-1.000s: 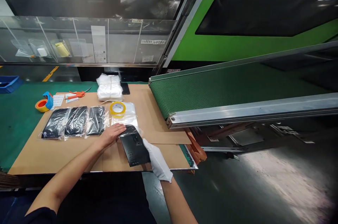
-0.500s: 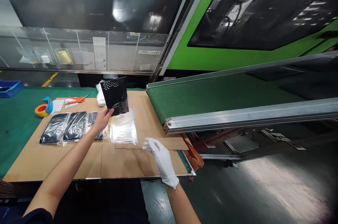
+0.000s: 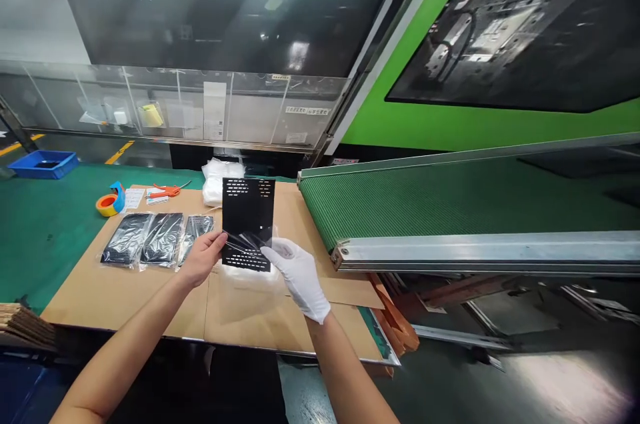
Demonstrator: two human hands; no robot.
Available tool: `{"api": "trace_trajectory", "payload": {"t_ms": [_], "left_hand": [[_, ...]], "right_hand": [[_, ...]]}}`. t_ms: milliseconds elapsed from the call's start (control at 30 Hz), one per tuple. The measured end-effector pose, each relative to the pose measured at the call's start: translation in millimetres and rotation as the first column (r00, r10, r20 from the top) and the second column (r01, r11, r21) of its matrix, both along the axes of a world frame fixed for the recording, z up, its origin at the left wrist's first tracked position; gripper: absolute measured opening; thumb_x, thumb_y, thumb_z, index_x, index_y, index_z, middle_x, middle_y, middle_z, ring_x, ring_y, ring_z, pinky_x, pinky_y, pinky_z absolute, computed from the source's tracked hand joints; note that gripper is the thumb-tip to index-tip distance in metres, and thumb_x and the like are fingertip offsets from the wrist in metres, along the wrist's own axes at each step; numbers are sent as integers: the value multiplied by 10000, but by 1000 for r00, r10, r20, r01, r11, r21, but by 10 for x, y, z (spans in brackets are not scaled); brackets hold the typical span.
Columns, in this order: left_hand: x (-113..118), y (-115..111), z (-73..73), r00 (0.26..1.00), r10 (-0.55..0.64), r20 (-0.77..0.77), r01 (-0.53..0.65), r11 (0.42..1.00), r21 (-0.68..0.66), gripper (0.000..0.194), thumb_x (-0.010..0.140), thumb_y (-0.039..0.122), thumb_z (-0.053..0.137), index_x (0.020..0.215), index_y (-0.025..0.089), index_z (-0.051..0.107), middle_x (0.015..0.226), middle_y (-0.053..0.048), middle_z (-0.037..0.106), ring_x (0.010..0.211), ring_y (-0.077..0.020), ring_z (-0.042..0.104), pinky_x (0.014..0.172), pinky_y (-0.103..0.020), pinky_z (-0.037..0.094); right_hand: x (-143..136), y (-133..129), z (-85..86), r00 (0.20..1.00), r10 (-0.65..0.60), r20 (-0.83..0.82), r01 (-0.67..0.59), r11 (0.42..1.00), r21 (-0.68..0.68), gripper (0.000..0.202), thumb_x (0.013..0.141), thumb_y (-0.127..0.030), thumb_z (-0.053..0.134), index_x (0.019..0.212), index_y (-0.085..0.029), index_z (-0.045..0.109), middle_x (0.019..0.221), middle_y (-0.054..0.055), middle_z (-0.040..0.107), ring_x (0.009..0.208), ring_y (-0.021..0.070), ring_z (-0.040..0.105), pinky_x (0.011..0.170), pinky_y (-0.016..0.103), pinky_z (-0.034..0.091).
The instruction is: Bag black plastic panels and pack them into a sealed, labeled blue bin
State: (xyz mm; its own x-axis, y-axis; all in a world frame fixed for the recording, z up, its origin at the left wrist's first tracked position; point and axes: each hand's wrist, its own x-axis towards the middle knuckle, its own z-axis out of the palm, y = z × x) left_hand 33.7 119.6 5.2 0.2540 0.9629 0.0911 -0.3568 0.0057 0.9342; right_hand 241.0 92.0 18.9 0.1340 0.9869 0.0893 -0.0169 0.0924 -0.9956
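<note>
A flat black panel with rows of slots [image 3: 248, 214] is held upright over the cardboard, clear film showing across its lower part. My bare left hand [image 3: 204, 257] pinches its left edge. In a white glove, my right hand [image 3: 296, 271] grips the lower right edge, thumb on the front. Partly hidden below the panel lies a stack of clear plastic bags [image 3: 255, 277]. Left of my left hand, bagged black panels [image 3: 163, 239] lie in a row, one of them partly behind that hand.
Cardboard [image 3: 165, 301] covers part of the green table [image 3: 55, 227]. Behind are a tape roll [image 3: 107, 204], an orange air gun [image 3: 167, 191] and white bundled plastic [image 3: 220, 181]. A green conveyor belt [image 3: 400, 201] rises at right. A blue bin [image 3: 44, 164] stands far left.
My right hand has come up from the cardboard and taken hold of the panel's right side. The panel, tilted before, now faces me upright. The view has shifted left.
</note>
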Motion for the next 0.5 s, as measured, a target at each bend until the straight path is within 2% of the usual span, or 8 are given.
{"api": "trace_trajectory", "payload": {"t_ms": [167,300,500], "left_hand": [[-24,32,-26,985,114,128,-106,992,-67,479,780,606,813,915,149,767,810,-29,727,740,-144,621,691,-245,484],[-31,40,-43,982,145,124,-141,989,-37,501,796,614,796,972,145,781,910,-57,774,892,-199,689,814,-276,521],[-7,24,-44,973,116,198,-103,992,-75,492,819,586,791,1064,159,775,1018,-77,791,1001,-235,717,901,-328,558]], "right_hand": [[-109,-14,-24,1000,-4,-16,4,1000,18,369,636,-491,888,838,-198,790,887,56,794,837,225,708,853,373,577],[-109,36,-10,992,-119,-37,122,989,88,382,653,-526,883,791,-186,774,780,45,760,722,192,658,761,351,552],[-151,126,-76,972,-208,-114,224,962,157,418,648,-557,889,801,-190,761,857,63,779,848,224,681,856,389,548]]}}
